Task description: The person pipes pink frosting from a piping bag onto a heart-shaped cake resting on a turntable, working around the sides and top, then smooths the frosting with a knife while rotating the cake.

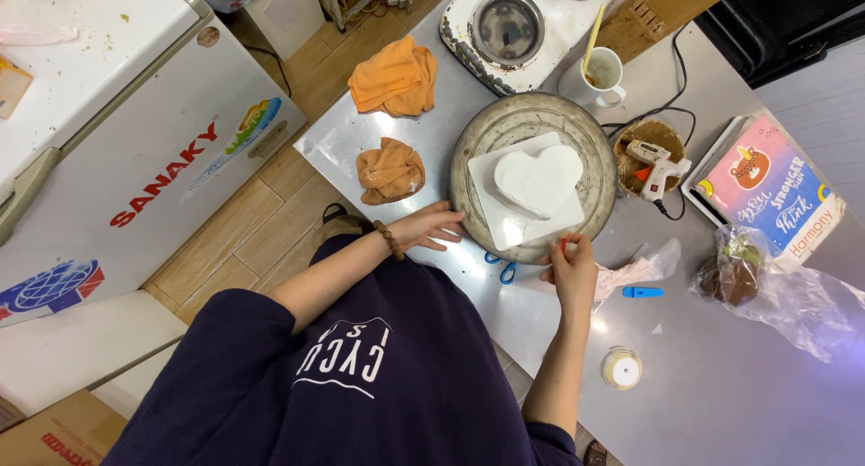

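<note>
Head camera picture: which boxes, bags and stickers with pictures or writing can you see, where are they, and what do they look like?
White chest freezer, left: red lettering, colourful stickers on its front.
Flat pink-and-blue printed box, right on the steel table: cartoon picture.
Clear plastic bag, below that box: something brown inside.
Brown cardboard box, bottom-left floor: red print.

The left hand (431, 225) lies flat with fingers spread, a bead bracelet at its wrist. The right hand (573, 269) is curled, thumb and fingertips pinched together (both forearms bare), reaching farther right.
</note>
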